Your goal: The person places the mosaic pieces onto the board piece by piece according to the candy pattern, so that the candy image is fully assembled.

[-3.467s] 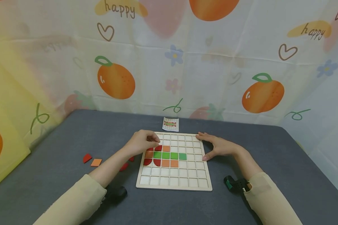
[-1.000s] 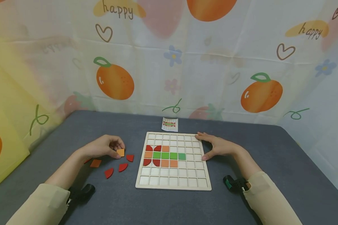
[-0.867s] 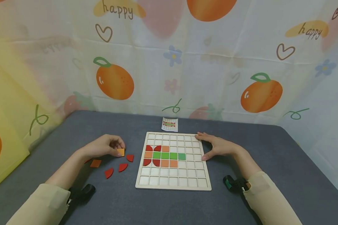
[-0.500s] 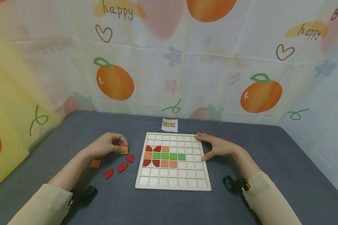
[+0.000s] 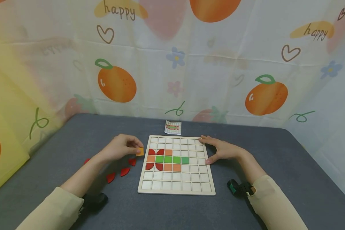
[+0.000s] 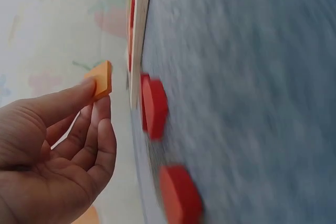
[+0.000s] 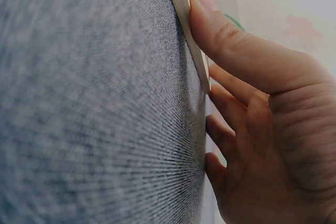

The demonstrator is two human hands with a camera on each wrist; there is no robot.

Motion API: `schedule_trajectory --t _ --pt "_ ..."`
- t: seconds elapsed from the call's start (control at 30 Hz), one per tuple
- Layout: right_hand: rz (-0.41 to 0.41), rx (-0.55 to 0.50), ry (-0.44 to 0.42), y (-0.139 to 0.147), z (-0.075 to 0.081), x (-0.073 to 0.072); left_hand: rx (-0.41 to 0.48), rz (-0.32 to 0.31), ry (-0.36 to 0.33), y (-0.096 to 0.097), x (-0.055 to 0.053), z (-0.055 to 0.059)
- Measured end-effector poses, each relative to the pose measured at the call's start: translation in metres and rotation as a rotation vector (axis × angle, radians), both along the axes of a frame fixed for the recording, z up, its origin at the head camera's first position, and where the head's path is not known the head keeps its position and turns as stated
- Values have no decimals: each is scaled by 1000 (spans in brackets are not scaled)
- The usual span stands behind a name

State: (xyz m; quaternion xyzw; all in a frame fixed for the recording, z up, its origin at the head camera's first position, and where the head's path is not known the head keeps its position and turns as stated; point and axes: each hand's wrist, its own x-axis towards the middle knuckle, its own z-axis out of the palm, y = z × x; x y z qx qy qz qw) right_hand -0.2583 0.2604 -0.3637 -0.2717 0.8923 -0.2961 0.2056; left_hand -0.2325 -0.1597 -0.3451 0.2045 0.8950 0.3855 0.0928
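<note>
Thumb and fingers of my left hand (image 5: 119,147) pinch an orange square tile (image 5: 140,151) just left of the grid board. In the left wrist view the tile (image 6: 101,81) is held at the fingertips, raised off the table. The pale wooden grid board (image 5: 176,185) bears red quarter-round tiles (image 5: 159,167), orange squares (image 5: 168,167) and a row of green squares (image 5: 176,159) in its left and middle cells. My right hand (image 5: 225,150) rests at the board's right edge, fingers spread, thumb on the rim; the right wrist view shows this thumb (image 7: 231,40) close up.
Several loose red quarter-round tiles (image 5: 125,172) lie on the dark grey table (image 5: 172,210) left of the board. A small printed card (image 5: 173,127) with a gridded pattern lies behind it. A fruit-print cloth (image 5: 212,70) hangs along the table's back edge.
My left hand left the board, took up an orange square from the table at left, then carried it right toward the board's left edge. The right hand stayed at the board's edge.
</note>
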Motion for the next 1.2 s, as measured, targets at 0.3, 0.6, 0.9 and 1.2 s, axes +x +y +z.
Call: schedule_trajectory --t 0.3,0.6,0.9,1.2 --pt "-4 4 0 0 0 -1 28 -7 11 27 1 1" --pt "-8 0 -11 -1 -1 0 81 56 12 64 0 -3" --pt "-9 -6 -8 0 1 1 116 90 10 103 -2 -5" --pt "-19 -4 -16 -1 0 1 142 50 5 127 -7 -9"
